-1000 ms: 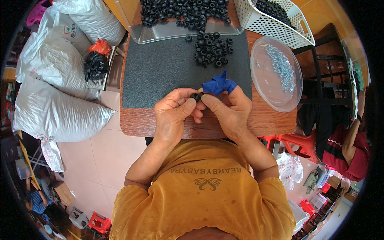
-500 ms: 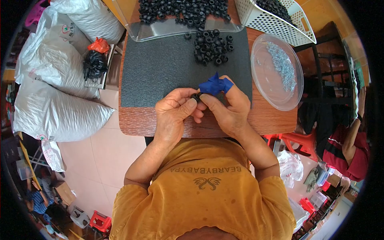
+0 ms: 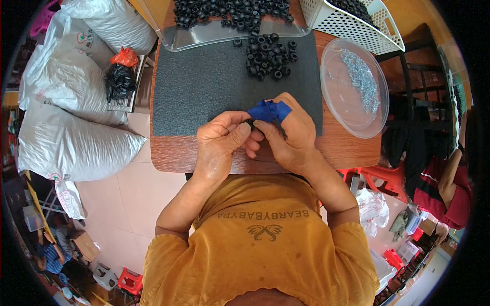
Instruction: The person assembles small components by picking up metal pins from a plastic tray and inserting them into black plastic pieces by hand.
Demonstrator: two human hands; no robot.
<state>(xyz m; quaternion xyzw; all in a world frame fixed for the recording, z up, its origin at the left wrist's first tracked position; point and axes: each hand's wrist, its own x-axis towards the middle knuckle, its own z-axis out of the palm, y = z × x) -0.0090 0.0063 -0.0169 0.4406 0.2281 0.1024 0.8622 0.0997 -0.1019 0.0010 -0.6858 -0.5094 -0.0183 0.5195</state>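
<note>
Between my hands, above the near edge of the dark grey mat (image 3: pixel 194 92), is a small round black plastic piece (image 3: pixel 250 123), mostly hidden by fingers. My left hand (image 3: pixel 217 140) pinches it between thumb and bent fingers. From the other side, my right hand (image 3: pixel 297 135) is closed on the same piece, its thumb pressed against it. A blue wrap (image 3: pixel 270 110) covers the right index finger, which curls over the top. Whether the right fingers hold anything smaller, I cannot make out. Beyond my hands lies a pile of similar black pieces (image 3: pixel 268 57), several with holes.
A clear tray (image 3: pixel 204 40) of black pieces stands at the far edge. Right of the mat is a round clear dish (image 3: pixel 337 109) with small silvery bits. Behind it sits a white perforated basket (image 3: pixel 326 28). White sacks (image 3: pixel 76 137) fill the left; a person in red (image 3: pixel 444 194) is at right.
My right index finger with the blue wrap has curled slightly down and left toward the black piece. My left hand keeps its hold almost unmoved.
</note>
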